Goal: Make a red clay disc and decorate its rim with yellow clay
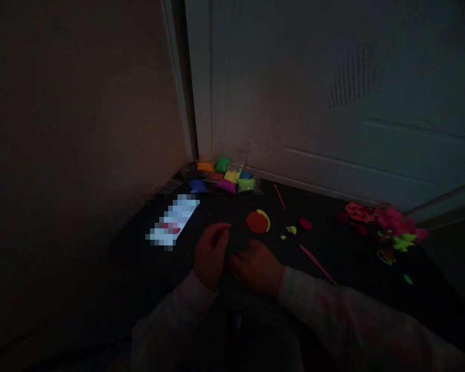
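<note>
My left hand (210, 257) is raised over the dark table, fingers bent and thumb apart, with nothing visible between them. Close on its right is my right hand (258, 267), its fingers curled in and whatever they may hold hidden. Just beyond the hands lies a flat red clay disc (257, 222) with a yellow clay strip (265, 219) curved along its right edge. Small yellow clay pieces (291, 230) and a dark pink clay lump (305, 223) rest to the right of the disc. A pink modelling tool (316, 262) lies beside my right forearm.
A lit phone (174, 222), its screen blurred, lies at the left. Bags of coloured clay (220, 178) sit at the back by the wall. Behind the disc is a thin red stick (279, 196). Pink, orange and yellow-green clay shapes (391, 222) crowd the right side. The room is dim.
</note>
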Action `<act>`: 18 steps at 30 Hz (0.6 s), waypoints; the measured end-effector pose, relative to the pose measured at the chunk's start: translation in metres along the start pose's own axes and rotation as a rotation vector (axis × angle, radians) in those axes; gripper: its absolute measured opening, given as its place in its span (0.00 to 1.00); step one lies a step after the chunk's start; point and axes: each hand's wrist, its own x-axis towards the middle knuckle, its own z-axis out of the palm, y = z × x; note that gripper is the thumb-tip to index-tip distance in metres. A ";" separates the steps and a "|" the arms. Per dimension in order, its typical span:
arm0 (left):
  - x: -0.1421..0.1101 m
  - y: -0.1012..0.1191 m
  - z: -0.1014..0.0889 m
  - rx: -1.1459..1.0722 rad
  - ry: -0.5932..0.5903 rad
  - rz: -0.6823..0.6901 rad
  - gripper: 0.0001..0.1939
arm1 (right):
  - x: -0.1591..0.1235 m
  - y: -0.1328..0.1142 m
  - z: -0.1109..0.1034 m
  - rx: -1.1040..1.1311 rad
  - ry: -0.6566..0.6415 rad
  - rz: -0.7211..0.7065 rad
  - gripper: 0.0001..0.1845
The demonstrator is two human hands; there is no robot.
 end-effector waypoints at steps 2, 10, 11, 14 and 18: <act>0.000 0.001 0.000 0.005 0.003 0.005 0.08 | 0.001 0.001 0.000 -0.008 0.006 0.046 0.13; 0.000 -0.001 0.000 -0.003 0.019 0.008 0.09 | 0.003 0.001 -0.002 -0.007 -0.025 0.013 0.12; 0.000 -0.001 0.000 -0.002 0.019 0.016 0.09 | 0.004 0.001 -0.002 -0.020 -0.017 0.063 0.13; 0.000 -0.002 0.000 0.001 0.018 0.024 0.08 | 0.004 0.001 -0.003 -0.044 -0.011 0.137 0.14; 0.000 -0.002 0.000 -0.008 0.015 0.025 0.08 | 0.005 0.000 -0.001 0.007 -0.028 -0.011 0.12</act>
